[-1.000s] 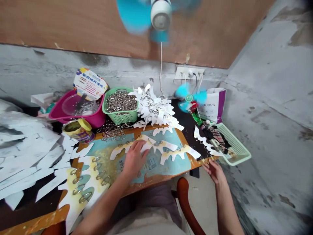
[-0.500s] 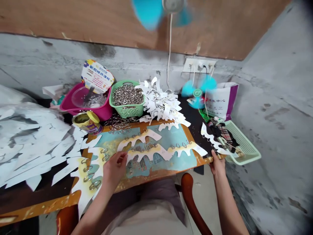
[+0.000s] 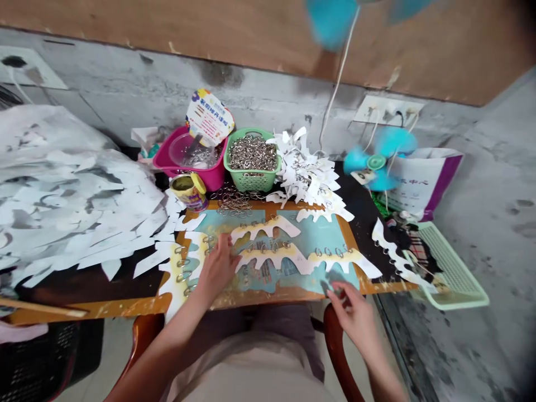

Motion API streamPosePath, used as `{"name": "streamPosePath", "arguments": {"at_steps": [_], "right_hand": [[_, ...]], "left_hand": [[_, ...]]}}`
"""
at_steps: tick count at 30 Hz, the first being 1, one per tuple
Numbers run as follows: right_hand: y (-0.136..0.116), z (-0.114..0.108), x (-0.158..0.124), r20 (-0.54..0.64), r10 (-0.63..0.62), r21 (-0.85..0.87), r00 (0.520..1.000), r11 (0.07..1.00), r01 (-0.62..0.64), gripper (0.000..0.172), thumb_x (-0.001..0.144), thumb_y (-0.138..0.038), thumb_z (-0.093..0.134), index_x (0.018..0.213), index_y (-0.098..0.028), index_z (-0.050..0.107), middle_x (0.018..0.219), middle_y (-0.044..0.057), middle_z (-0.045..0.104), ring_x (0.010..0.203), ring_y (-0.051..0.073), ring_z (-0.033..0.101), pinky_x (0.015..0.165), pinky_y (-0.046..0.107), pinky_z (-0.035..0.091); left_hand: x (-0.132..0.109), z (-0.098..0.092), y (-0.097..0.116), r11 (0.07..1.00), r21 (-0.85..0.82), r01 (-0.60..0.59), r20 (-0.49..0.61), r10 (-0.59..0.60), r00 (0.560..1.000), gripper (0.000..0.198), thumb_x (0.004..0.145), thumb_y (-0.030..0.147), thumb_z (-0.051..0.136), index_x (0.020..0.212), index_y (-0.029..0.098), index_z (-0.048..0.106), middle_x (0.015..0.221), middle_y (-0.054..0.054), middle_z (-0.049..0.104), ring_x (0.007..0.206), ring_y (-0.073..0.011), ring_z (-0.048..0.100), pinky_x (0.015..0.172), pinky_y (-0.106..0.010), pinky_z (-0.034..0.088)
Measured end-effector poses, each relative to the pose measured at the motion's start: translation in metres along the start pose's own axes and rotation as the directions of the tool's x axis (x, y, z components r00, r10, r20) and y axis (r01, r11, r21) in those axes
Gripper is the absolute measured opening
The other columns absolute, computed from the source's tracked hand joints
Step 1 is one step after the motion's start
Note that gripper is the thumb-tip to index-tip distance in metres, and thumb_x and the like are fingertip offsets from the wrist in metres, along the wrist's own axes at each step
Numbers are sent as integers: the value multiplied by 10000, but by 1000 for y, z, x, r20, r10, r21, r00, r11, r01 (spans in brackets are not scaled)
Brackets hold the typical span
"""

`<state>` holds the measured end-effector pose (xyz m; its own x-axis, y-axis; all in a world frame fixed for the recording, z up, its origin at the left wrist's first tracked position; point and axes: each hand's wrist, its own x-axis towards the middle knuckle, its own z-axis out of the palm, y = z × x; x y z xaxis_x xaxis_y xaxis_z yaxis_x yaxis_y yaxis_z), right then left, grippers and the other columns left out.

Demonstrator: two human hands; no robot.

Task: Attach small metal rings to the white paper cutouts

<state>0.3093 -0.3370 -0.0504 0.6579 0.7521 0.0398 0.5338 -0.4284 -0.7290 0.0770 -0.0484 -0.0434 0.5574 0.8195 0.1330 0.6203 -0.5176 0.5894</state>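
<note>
My left hand (image 3: pixel 218 263) is over the left part of the work board, its thumb and fingers apart. Its thumb is by the left end of a white jagged paper strip (image 3: pixel 272 259) with metal rings along its yellowish edge; whether they touch I cannot tell. A similar strip (image 3: pixel 266 227) lies just above, and another strip (image 3: pixel 345 258) to the right. More ringed strips (image 3: pixel 178 273) lie partly under my left forearm. At the board's front edge, my right hand (image 3: pixel 349 304) is half curled, thumb and fingers apart, with nothing visible in it.
A heap of white paper pieces (image 3: pixel 79 206) covers the left side. Behind the board stand a pink basket (image 3: pixel 213 177), a green basket of metal rings (image 3: pixel 253 180), a tin (image 3: pixel 190 192) and piled ringed strips (image 3: pixel 310 173). A small blue fan (image 3: pixel 377 162) spins near a pale green tray (image 3: pixel 456 268).
My right hand has left the ringed strip at the right edge and moved left to the board's front. My left hand has risen slightly from the middle strip's end. The view has shifted left.
</note>
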Motion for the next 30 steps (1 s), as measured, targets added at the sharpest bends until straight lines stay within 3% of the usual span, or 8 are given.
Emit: {"name": "streamPosePath", "arguments": {"at_steps": [4,8,14,18,20,24,27,30], "right_hand": [[-51,37,50,34,-334,-304,942,895,328,341,907,-318,547,1216,-174,566,1104,152,647,1000,322,554,864,466,471],[-66,60,74,145,-294,-425,945,844,328,375,867,-196,531,1242,-180,550,980,134,666,925,331,551,832,467,437],[-78,62,44,107,-179,-90,978,978,188,265,860,-221,523,1121,-207,561,987,81,672,835,246,629,713,340,477],[-80,57,16,328,-164,138,930,983,125,105,868,-299,585,945,-232,611,687,-10,623,578,169,567,549,264,426],[-76,55,17,313,-108,186,944,981,50,153,889,-377,589,885,-224,606,590,-33,564,516,146,523,501,241,387],[-69,57,47,145,-65,214,987,976,33,251,934,-412,508,1043,-203,595,941,63,681,649,151,600,561,246,450],[-69,68,68,285,-136,267,949,962,58,303,931,-355,488,1186,-223,584,1172,96,661,769,178,649,630,280,505],[-70,81,73,396,-156,356,905,935,5,260,882,-274,527,1117,-222,628,1116,79,689,806,189,665,699,309,532]], "left_hand": [[-13,-2,24,1000,3,-19,-169,19,985,229,862,307,520,1059,194,557,1035,-113,646,998,-286,629,862,-426,512],[-45,27,57,877,-467,111,267,20,963,201,869,372,552,909,207,660,789,-34,690,700,-183,648,667,-297,527],[-54,77,94,322,-810,490,458,-176,872,435,789,549,652,944,144,690,860,-62,714,790,-194,667,719,-302,537],[-49,83,96,321,-839,439,299,-402,866,342,715,437,736,896,148,711,854,-50,713,806,-185,656,713,-275,515],[-51,82,91,291,-852,435,277,-456,846,350,694,413,740,926,152,717,898,-62,721,831,-193,662,714,-281,519],[-64,75,84,197,-869,453,334,-442,833,387,665,384,745,973,151,711,950,-80,726,831,-208,669,729,-312,531],[-72,67,82,160,-861,483,362,-475,802,326,695,393,729,933,170,713,926,-62,719,816,-206,659,720,-303,522],[-73,63,81,127,-863,489,374,-490,788,334,720,454,739,896,171,721,879,-56,707,789,-191,636,691,-272,492]]}}
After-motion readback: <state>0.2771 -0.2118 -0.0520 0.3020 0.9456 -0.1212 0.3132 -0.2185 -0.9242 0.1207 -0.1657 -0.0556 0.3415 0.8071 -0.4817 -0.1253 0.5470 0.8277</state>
